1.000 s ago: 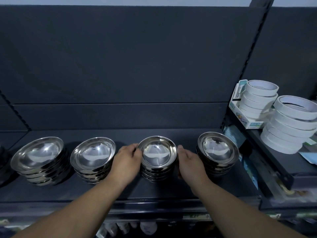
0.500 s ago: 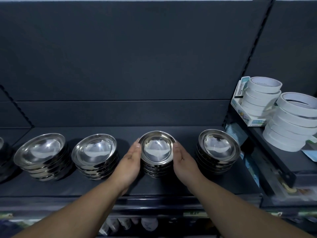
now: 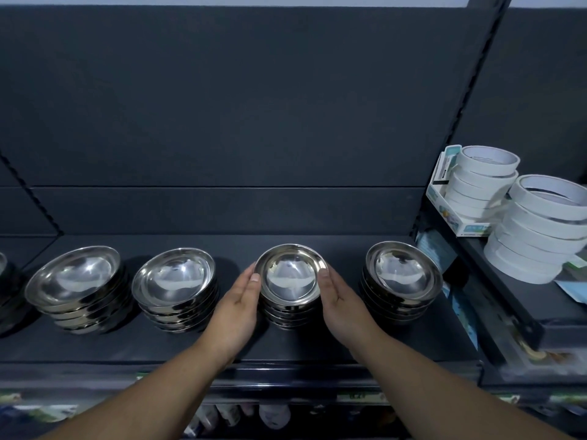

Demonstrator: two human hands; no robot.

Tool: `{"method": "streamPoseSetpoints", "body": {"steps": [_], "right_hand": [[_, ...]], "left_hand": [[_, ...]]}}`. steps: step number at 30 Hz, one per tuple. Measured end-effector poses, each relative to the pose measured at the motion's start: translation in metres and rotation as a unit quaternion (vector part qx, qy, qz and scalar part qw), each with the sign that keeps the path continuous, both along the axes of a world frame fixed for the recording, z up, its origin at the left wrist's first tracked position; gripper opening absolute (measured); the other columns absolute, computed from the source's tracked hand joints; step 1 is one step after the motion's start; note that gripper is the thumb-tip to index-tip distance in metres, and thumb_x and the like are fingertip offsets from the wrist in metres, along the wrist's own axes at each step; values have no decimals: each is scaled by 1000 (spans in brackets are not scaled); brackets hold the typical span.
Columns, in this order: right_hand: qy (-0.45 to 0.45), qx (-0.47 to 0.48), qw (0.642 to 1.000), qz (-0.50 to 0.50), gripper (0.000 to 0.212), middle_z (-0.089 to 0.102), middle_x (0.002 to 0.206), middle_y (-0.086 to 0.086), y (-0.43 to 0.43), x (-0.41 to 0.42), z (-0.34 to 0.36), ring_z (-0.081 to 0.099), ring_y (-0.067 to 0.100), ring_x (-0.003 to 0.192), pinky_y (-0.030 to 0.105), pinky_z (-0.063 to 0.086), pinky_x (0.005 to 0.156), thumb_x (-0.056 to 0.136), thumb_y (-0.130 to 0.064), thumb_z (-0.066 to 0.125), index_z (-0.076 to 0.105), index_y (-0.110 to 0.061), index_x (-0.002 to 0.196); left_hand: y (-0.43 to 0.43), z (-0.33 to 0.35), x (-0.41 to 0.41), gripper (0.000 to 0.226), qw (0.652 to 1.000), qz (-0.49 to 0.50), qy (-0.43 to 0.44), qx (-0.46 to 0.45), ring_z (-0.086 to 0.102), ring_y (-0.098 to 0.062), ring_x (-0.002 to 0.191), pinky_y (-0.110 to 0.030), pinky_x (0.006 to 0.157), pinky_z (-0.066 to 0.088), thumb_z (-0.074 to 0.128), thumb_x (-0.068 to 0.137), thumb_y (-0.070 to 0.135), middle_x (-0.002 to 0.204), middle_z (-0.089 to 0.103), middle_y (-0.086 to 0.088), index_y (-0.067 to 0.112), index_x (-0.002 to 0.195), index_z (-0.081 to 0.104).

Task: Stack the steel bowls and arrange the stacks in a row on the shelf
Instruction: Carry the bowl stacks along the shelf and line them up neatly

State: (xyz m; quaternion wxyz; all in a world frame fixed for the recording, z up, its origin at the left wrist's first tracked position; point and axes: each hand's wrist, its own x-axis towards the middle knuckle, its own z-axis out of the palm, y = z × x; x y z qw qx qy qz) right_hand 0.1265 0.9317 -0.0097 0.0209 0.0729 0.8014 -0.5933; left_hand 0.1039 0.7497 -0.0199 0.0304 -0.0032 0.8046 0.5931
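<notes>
Four stacks of steel bowls stood in full view in a row on the dark shelf point(image 3: 286, 344), and the edge of a fifth stack point(image 3: 3, 281) showed at the left border. The third stack point(image 3: 290, 276) from the left sat between the two hands. The left hand point(image 3: 236, 301) lay flat against its left side and the right hand point(image 3: 341, 300) against its right, with fingers straight and together and thumbs up by the rim of the top bowl, neither hand curled round it. To the left, apart from it, were the second stack point(image 3: 174, 277) and the far-left stack point(image 3: 74, 281); to the right, also apart, was the right-hand stack point(image 3: 401, 276). Each stack held several nested bowls, mouths up, though the number in each could not be told for sure. On the neighbouring shelf point(image 3: 508, 300) at the right were two piles of white tape rolls. The back pile point(image 3: 486, 182) seemed to stand in a small open carton point(image 3: 444, 214), and the front pile point(image 3: 540, 230) stood just beside it. Blurred goods point(image 3: 273, 414) showed on a lower level beneath.
</notes>
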Motion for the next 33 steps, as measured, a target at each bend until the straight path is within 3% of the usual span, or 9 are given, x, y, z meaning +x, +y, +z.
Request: {"method": "streamPoseSetpoints", "body": {"steps": [5, 10, 14, 16, 19, 23, 28, 30, 33], "right_hand": [[3, 16, 1000, 16, 47, 53, 140, -14, 2, -3, -3, 45, 6, 130, 19, 29, 103, 101, -52, 30, 38, -42, 146], [2, 4, 999, 32, 55, 50, 142, -18, 6, -3, -5, 44, 2, 130, 20, 29, 106, 97, -59, 35, 34, -42, 148], [2, -3, 998, 60, 98, 54, 141, -17, 11, 2, -16, 47, -1, 131, 25, 36, 112, 68, -69, 71, 27, -41, 151], [-3, 4, 997, 72, 110, 53, 141, -17, 14, 4, -21, 47, 0, 131, 21, 37, 110, 62, -52, 86, 23, -40, 152], [13, 3, 998, 62, 106, 55, 138, -16, 14, 2, -23, 50, 1, 129, 9, 38, 100, 64, -39, 89, 28, -41, 150], [27, -9, 998, 50, 111, 57, 137, -15, 12, -2, -24, 51, 3, 129, 32, 41, 112, 50, -63, 85, 33, -45, 147], [27, -5, 998, 52, 106, 57, 137, -15, 11, -2, -20, 50, 4, 130, 34, 41, 112, 56, -58, 86, 33, -44, 147], [27, 4, 998, 51, 101, 57, 137, -16, 12, -3, -19, 49, 5, 130, 31, 40, 111, 62, -50, 86, 33, -43, 147], [35, 12, 998, 49, 98, 58, 134, -18, 13, -3, -19, 50, 2, 128, 29, 39, 112, 62, -50, 85, 35, -44, 146]], "left_hand": [[3, 5, 4, 42, 1000, -3, 4, -2, 41, 1, 126, -13, 103, 23, 36, 102, 33, 131, 48, 17, 21, 143, 42], [-1, 3, 6, 42, 1000, -11, 3, 17, 42, 2, 126, -16, 107, 24, 36, 102, 37, 134, 50, 17, 25, 141, 44], [-10, -6, 11, 42, 997, -43, -29, 52, 45, 2, 130, -37, 117, 29, 44, 91, 54, 136, 55, 20, 47, 132, 48], [-12, -8, 12, 39, 996, -61, -37, 62, 46, 3, 130, -35, 118, 28, 46, 98, 32, 136, 56, 16, 46, 134, 43], [-10, -5, 16, 56, 994, -87, -35, 60, 46, 7, 127, -23, 115, 29, 41, 98, 0, 135, 55, 16, 37, 140, 35], [-10, -8, 16, 66, 995, -89, -35, 42, 47, 7, 127, -27, 116, 29, 42, 94, -8, 138, 54, 12, 26, 149, 30], [-12, -14, 14, 73, 996, -86, -19, 9, 44, 3, 132, -36, 118, 28, 52, 83, 14, 139, 54, 14, 28, 150, 27], [-10, -14, 14, 69, 996, -89, -11, 1, 46, 7, 128, -27, 115, 31, 55, 90, 9, 137, 55, 17, 27, 150, 27], [-6, -12, 16, 73, 996, -88, 0, -10, 54, 16, 113, -5, 96, 39, 62, 89, 0, 128, 56, 21, 29, 147, 28]]}}
